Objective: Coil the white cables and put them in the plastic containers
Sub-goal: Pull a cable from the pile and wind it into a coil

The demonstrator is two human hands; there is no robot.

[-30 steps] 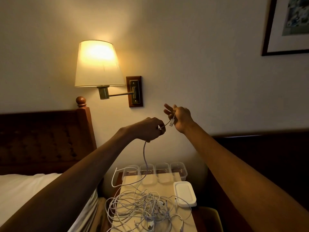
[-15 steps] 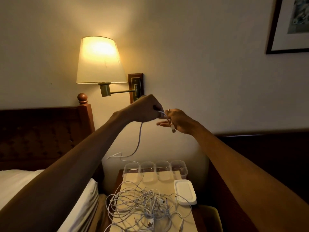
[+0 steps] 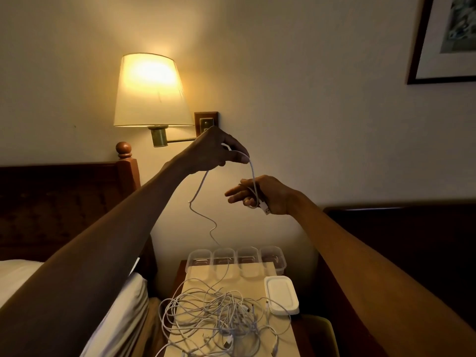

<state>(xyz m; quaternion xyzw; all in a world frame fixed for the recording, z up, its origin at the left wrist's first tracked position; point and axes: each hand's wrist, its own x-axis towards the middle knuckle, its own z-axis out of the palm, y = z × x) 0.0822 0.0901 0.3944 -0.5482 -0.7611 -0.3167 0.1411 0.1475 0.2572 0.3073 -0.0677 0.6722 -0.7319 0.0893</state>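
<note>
My left hand (image 3: 219,152) is raised in front of the wall and pinches a white cable (image 3: 199,188). From there the cable arcs down to my right hand (image 3: 260,194), which holds its USB plug end against the palm, the cable passing over the extended fingers. The rest of this cable hangs down toward a tangled pile of white cables (image 3: 219,320) on the nightstand. Several clear plastic containers (image 3: 199,258) stand in a row at the nightstand's far edge.
White lids (image 3: 282,295) are stacked at the right of the nightstand (image 3: 257,273). A lit wall lamp (image 3: 152,91) hangs just left of my left hand. A bed with a wooden headboard (image 3: 64,202) is at left; a dark wooden panel (image 3: 399,240) is at right.
My left hand has risen and pulled the cable up, drawing a longer stretch out between the hands. My right hand has dropped lower, with the cable now looped over its fingers.
</note>
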